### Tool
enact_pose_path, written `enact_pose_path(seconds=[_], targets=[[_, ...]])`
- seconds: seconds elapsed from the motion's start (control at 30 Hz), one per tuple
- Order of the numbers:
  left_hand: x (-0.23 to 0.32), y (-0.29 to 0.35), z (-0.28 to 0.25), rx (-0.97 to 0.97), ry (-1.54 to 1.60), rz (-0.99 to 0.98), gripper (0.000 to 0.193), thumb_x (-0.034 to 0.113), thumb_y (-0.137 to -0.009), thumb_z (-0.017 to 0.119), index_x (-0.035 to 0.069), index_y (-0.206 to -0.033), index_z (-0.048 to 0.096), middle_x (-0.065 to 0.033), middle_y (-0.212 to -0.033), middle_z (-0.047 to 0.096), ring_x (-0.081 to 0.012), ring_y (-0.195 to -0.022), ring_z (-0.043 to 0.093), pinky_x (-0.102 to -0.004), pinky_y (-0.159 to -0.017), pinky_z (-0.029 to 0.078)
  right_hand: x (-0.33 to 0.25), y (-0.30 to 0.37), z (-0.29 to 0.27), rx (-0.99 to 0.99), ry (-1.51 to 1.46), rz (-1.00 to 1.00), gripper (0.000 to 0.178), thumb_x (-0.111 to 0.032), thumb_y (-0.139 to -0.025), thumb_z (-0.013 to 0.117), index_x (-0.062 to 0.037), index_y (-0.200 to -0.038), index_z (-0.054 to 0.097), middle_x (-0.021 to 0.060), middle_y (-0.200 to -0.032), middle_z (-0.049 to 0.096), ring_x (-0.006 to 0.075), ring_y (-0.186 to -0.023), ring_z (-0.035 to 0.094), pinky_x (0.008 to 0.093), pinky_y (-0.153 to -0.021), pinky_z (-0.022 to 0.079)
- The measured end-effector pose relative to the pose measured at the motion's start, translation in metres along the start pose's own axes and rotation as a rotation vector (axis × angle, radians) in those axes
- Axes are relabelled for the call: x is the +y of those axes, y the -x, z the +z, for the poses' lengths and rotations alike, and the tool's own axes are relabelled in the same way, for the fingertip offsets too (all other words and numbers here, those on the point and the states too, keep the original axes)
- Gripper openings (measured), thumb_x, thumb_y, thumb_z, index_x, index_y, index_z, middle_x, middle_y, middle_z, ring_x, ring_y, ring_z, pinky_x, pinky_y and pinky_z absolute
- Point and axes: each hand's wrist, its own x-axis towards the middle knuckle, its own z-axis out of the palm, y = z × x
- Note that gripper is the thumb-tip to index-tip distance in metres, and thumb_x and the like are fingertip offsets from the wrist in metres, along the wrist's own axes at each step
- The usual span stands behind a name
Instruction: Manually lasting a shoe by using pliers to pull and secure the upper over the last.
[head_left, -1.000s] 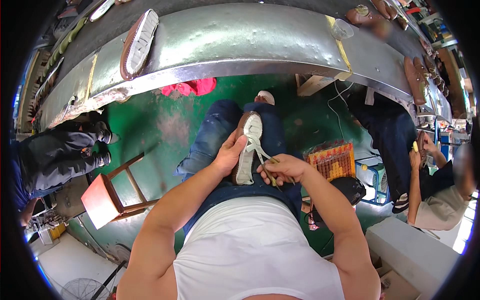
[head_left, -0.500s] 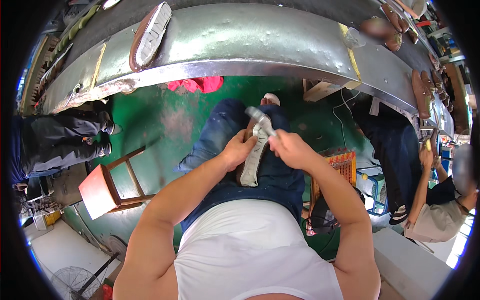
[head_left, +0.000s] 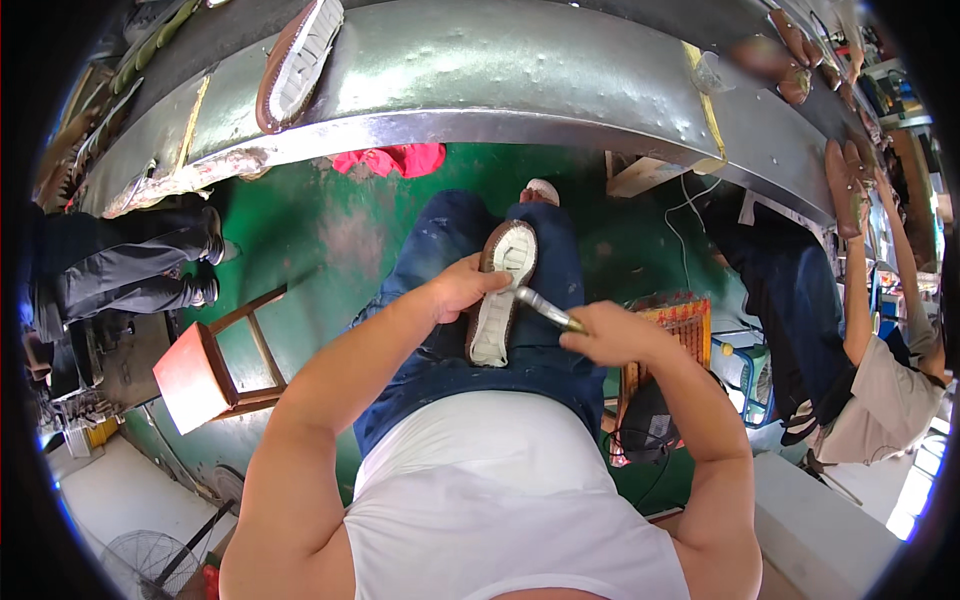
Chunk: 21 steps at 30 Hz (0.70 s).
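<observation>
A brown shoe (head_left: 493, 330) lies bottom up along my thighs, its pale, ridged underside facing me and brown leather edging showing around it. My left hand (head_left: 468, 287) grips its left side at mid-length, with the thumb on the pale underside. In my right hand (head_left: 610, 333), closed just right of the shoe, is a silver rod-shaped tool (head_left: 545, 306) with a brass-coloured end by the fingers. The tool's far tip is at the shoe's right edge, near my left thumb; whether it touches cannot be told.
Ahead runs a metal-topped bench (head_left: 480, 75) with another upturned brown shoe (head_left: 298, 68) on it. A red-seated stool (head_left: 190, 375) stands left, a woven seat (head_left: 680, 335) right. A pink cloth (head_left: 390, 160) lies under the bench. Another person (head_left: 885, 400) works at the right; another's legs (head_left: 140, 265) show left.
The tool has swung down and right from above the shoe's upper part to its right edge. My right hand has moved right and down, uncovering the shoe's toe end.
</observation>
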Motion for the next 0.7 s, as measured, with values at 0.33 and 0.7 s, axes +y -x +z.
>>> enact_pose_path(seconds=[0.33,0.7], targets=[[-0.009,0.005,0.018,0.059,-0.173,0.096,0.064,0.022,-0.096,0.061,0.010,-0.149,0.028,-0.0134,-0.137,0.051,-0.0234,-0.123,0.051,-0.0371,-0.104,0.042,0.014,0.011,0.051,0.205,0.303,-0.185,0.041,-0.036,-0.097,0.054,0.0041,-0.105,0.058,0.0267,-0.097,0.067,0.0454,-0.091,0.064,0.0512,-0.079,0.051],[-0.070,0.024,0.018,-0.023,-0.159,0.371,0.093,0.012,-0.097,0.054,0.011,-0.155,-0.018,-0.0163,-0.161,0.015,-0.0240,-0.147,0.022,-0.0329,-0.117,0.020,0.015,0.011,0.020,0.021,-0.178,-0.043,0.044,-0.039,-0.102,0.046,0.0023,-0.094,0.059,0.0154,-0.080,0.067,0.0237,-0.071,0.068,0.0392,-0.066,0.054]])
